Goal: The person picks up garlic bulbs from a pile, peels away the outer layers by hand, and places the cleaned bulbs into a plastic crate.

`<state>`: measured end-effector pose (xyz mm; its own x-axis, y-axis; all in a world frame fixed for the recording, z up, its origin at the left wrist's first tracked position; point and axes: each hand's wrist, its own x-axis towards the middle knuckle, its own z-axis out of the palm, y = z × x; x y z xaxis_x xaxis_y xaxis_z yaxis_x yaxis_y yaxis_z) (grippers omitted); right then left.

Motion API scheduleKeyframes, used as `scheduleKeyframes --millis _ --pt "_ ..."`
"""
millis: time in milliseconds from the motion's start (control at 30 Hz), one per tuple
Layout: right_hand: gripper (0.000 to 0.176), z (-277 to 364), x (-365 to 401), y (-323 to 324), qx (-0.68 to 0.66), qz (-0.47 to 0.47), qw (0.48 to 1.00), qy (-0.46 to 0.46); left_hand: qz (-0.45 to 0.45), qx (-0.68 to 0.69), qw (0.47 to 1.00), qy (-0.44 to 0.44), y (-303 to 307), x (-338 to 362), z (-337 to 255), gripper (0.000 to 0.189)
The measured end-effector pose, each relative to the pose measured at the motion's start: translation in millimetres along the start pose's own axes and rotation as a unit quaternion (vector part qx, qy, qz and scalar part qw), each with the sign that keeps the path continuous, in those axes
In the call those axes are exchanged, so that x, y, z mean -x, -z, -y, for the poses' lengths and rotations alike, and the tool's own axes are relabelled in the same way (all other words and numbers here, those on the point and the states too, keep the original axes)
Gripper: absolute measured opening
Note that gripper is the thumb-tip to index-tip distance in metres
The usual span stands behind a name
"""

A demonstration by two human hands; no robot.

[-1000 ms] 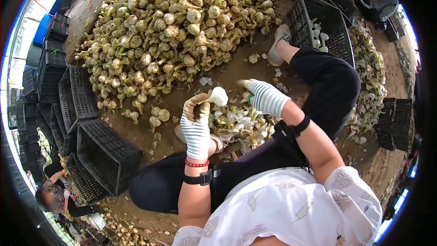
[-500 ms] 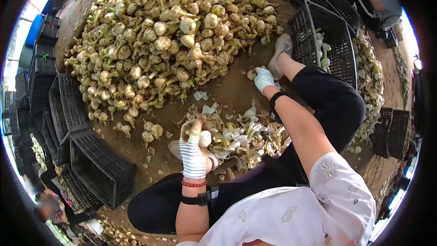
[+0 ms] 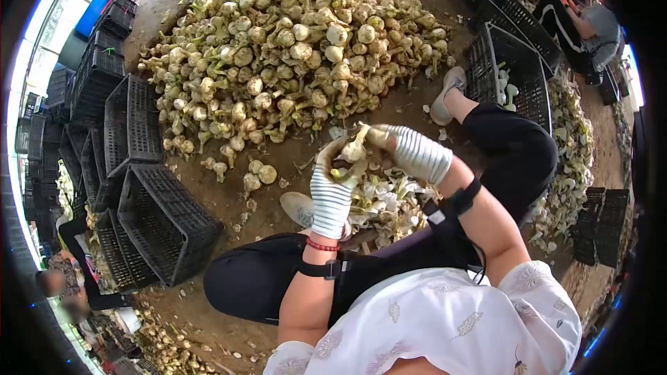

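In front of me, both gloved hands meet at a garlic bulb (image 3: pixel 353 152) with its stem tilted up to the right. My left hand (image 3: pixel 333 191), in a striped glove, curls around the bulb from the left. The bare or stained fingertips of my right hand (image 3: pixel 415 151) pinch at the stem end. A green piece shows low between my left fingers. Beneath the hands lies a heap of peeled garlic skins (image 3: pixel 389 205). Just beyond rises a large pile of unpeeled garlic (image 3: pixel 292 48), with a few loose bulbs (image 3: pixel 260 175) beside it.
On the right, a black crate (image 3: pixel 514 62) holds several white bulbs. Several black crates (image 3: pixel 156 215) are stacked and tipped along the left. More skins (image 3: pixel 570 160) lie at right. Other people (image 3: pixel 590 24) sit at upper right and lower left.
My right hand has come from the ground beside my shoe to meet my left hand. The cleaned white bulb seen in my left hand no longer shows there; a stemmed bulb is between both hands.
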<state>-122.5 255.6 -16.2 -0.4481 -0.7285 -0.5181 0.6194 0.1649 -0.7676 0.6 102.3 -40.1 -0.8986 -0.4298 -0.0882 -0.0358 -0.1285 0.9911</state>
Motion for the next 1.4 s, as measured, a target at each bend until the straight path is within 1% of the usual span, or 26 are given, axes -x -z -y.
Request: scheduleKeyframes --millis 33,133,200,267,333,367,400,467,533,600,667,700,800,833,900,967,1067,1133,1167,1200,1233,1267,1300,1333,1367,1400 --pt "0.052 -7 8 -23 -0.107 0.005 0.992 0.07 0.0 0.013 1.0 0.001 -1 5 -2 0.052" --pt "0.05 -7 16 -49 -0.022 -0.048 0.985 0.162 0.007 0.03 0.999 -0.026 -3 17 -16 0.052" --pt "0.046 -5 20 -59 -0.014 -0.07 0.986 0.148 -0.01 -0.063 0.996 -0.066 2 20 -24 0.054" --pt "0.043 -2 24 -60 -0.006 -0.088 0.988 0.129 -0.003 -0.043 0.996 -0.074 3 23 -33 0.053" --pt "0.038 0 30 -54 0.044 -0.057 0.987 0.146 0.007 0.023 0.999 -0.042 3 26 -37 0.05" --pt "0.037 6 35 -48 0.023 -0.009 0.993 0.111 0.026 0.047 0.998 -0.021 5 27 -40 0.05" --pt "0.038 8 35 -45 0.027 -0.001 0.995 0.093 0.028 0.046 0.998 -0.02 6 27 -39 0.05" --pt "0.041 15 39 -43 0.121 -0.014 0.988 0.097 0.041 0.095 0.994 0.02 6 25 -36 0.052" --pt "0.04 11 39 -37 0.09 -0.002 0.989 0.121 0.039 0.093 0.995 0.018 6 26 -36 0.053" --pt "0.04 14 41 -39 0.06 0.01 0.988 0.143 0.017 0.031 0.999 -0.013 5 26 -37 0.053" --pt "0.033 27 48 -51 0.14 -0.079 0.981 0.107 0.021 0.003 0.999 -0.027 1 26 -40 0.055" --pt "0.027 21 43 -50 0.127 -0.103 0.979 0.122 0.024 -0.026 0.999 -0.04 0 26 -41 0.056" --pt "0.023 15 42 -48 0.151 -0.138 0.966 0.16 0.014 0.024 0.999 -0.033 -4 23 -33 0.053" --pt "0.022 21 46 -48 0.201 -0.139 0.959 0.144 0.014 0.022 0.999 -0.032 -5 25 -37 0.053" --pt "0.022 20 49 -40 0.227 -0.128 0.954 0.149 0.016 0.211 0.971 0.109 -7 30 -49 0.048" --pt "0.022 19 54 -32 0.241 -0.097 0.953 0.154 0.031 0.224 0.964 0.137 -9 29 -45 0.046" --pt "0.022 20 65 -28 0.25 -0.092 0.953 0.146 0.072 0.224 0.956 0.175 -13 19 -36 0.054" --pt "0.022 13 61 -23 0.237 -0.093 0.956 0.143 0.107 0.197 0.938 0.264 -12 6 -24 0.059" --pt "0.022 8 57 -19 0.208 -0.102 0.966 0.113 0.066 0.165 0.946 0.272 -9 -4 -3 0.053" --pt "0.022 4 53 -16 0.179 -0.11 0.974 0.083 0.067 0.164 0.946 0.271 -13 -9 -5 0.053" --pt "0.021 0 50 -15 0.142 -0.147 0.978 0.05 -0.014 -0.018 0.984 0.176 -18 -14 -7 0.049" --pt "0.021 -3 48 -16 0.14 -0.148 0.978 0.052 -0.093 -0.199 0.973 0.07 -22 -16 -9 0.045" --pt "0.021 -3 48 -20 0.127 -0.19 0.972 0.056 -0.106 -0.323 0.94 -0.021 -23 -12 -22 0.036" --pt "0.02 -4 48 -21 0.113 -0.231 0.964 0.06 -0.125 -0.369 0.913 -0.121 -26 -6 -24 0.027" --pt "0.02 -5 47 -21 0.131 -0.239 0.96 0.069 -0.087 -0.327 0.933 -0.122 -29 2 -23 0.025" --pt "0.02 -9 41 -22 0.185 -0.251 0.942 0.125 -0.049 -0.285 0.949 -0.123 -30 7 -22 0.025"
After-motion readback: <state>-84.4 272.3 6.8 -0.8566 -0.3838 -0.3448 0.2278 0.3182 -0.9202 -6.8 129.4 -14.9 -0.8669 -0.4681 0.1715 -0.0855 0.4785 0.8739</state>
